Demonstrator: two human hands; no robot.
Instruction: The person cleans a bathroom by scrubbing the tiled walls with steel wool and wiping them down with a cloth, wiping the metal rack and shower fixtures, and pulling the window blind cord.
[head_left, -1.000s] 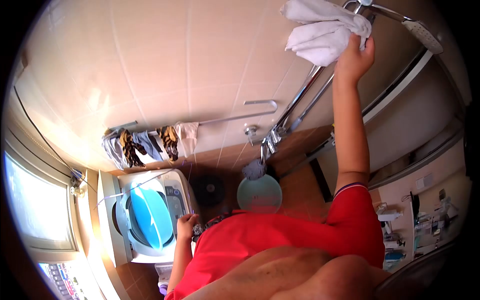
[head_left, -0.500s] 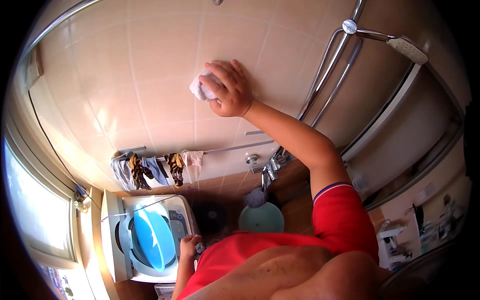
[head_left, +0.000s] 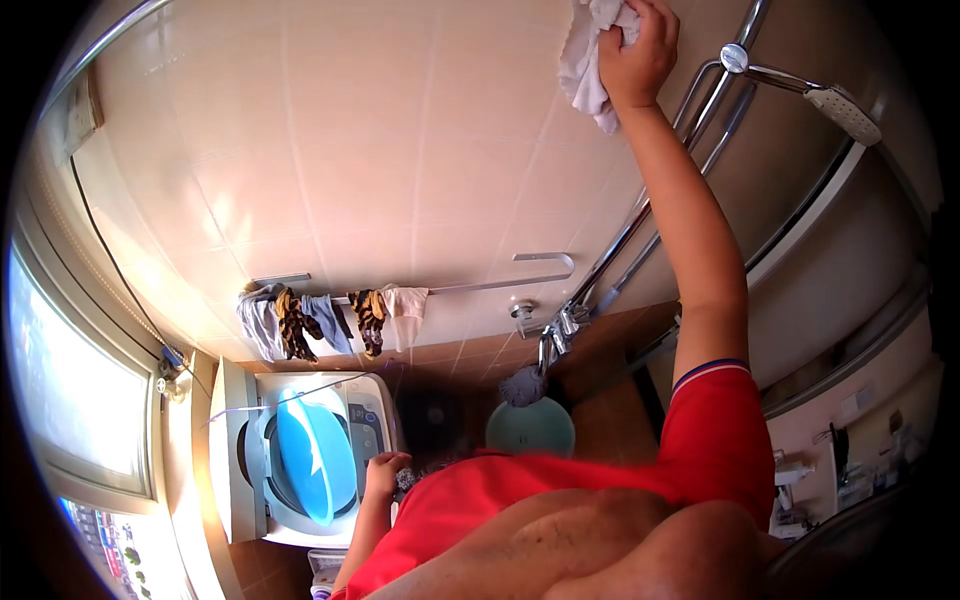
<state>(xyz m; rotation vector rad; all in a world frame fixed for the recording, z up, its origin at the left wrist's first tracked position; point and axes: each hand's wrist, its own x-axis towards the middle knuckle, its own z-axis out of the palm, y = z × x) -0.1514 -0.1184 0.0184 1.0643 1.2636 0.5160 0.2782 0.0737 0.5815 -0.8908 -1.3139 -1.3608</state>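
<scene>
My right hand (head_left: 640, 60) is stretched up high with its fingers closed on a white cloth (head_left: 588, 65). The cloth lies against the beige tiled wall (head_left: 400, 150), part of it hanging loose below the hand. Just right of that hand runs the chrome shower rail (head_left: 722, 75). My left hand (head_left: 385, 472) is low, near the front edge of the washing machine (head_left: 365, 400), its fingers curled. A grey, silvery crumpled thing (head_left: 405, 480) shows right beside those fingers; whether they grip it is unclear.
A blue basin (head_left: 320, 460) sits in the open washer top. Several cloths (head_left: 325, 320) hang on a wall bar (head_left: 470, 288). Below the tap (head_left: 565, 325) are a grey brush-like head (head_left: 523, 386) and a green basin (head_left: 530, 430). A shower head (head_left: 843, 115) juts out at right; a window (head_left: 80, 390) is left.
My right hand has moved up and to the right along the wall with the white cloth, which now hangs more spread out. My left hand stays by the washing machine.
</scene>
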